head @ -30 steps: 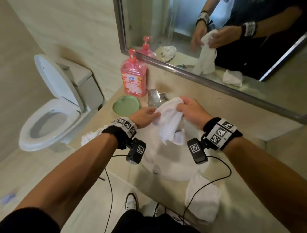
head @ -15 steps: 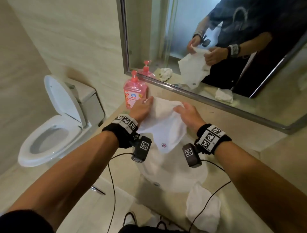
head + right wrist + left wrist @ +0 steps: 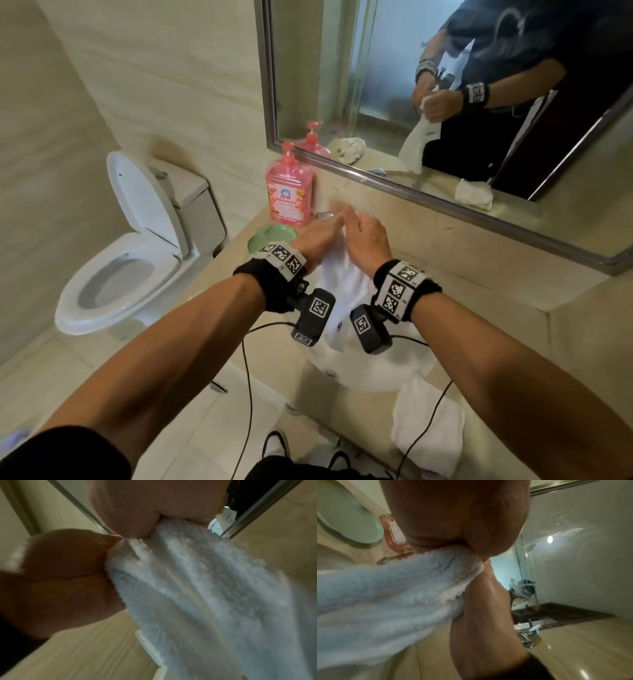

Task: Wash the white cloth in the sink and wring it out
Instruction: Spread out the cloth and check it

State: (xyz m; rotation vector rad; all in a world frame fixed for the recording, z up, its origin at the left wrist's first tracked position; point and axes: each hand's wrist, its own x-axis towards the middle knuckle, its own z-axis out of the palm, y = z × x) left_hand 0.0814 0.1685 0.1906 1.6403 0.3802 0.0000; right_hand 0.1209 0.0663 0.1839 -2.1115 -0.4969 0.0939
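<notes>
Fingers (image 3: 130, 513) of the right hand (image 3: 368, 241) pinch the top of the white cloth (image 3: 346, 284), and the left hand (image 3: 320, 240) grips the same gathered end just beside it, thumb and fingers (image 3: 488, 520) closed on the fabric. Both hands meet above the sink (image 3: 376, 373), close together, with the cloth hanging down from them between the two wrists toward the basin. It is fluffy, plain white terry, bunched into long folds, with a small dark mark (image 3: 339, 327) near its lower edge. Wrist cameras cover part of that lower edge, and the sink bowl is mostly hidden behind cloth and forearms. On the tabletop (image 3: 479, 284) stand a pink soap bottle (image 3: 289, 190) and a green dish (image 3: 270, 238) to the left; a second white cloth (image 3: 428, 431) lies at the near right. Both wrist views are blurred.
</notes>
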